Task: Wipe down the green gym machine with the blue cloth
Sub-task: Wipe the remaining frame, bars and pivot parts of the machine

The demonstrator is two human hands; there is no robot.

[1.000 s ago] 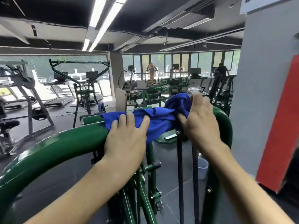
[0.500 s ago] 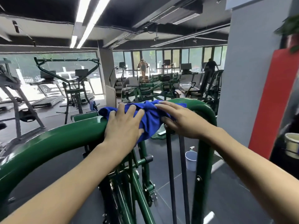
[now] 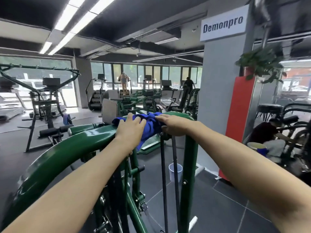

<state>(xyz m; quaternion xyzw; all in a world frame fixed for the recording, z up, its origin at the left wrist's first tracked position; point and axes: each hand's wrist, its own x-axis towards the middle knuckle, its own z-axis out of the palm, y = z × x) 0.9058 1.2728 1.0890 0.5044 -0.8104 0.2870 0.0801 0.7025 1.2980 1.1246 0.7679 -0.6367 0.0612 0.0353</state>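
Left hand (image 3: 130, 130), right hand (image 3: 175, 123), palms down

"Demonpro" in dark letters on a white sign (image 3: 223, 23), high on the grey pillar (image 3: 217, 91)

Frame centre: blue cloth (image 3: 149, 126) bunched atop the green gym machine (image 3: 70, 148) bar, left hand (image 3: 129, 130) and right hand (image 3: 175, 124) pressing it; pale bucket (image 3: 175, 172) on the floor below.

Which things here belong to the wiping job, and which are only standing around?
Belong to the job: blue cloth, green machine, left hand and right hand on the cloth.
Only standing around: pale bucket on the floor, potted plant, Demonpro sign.
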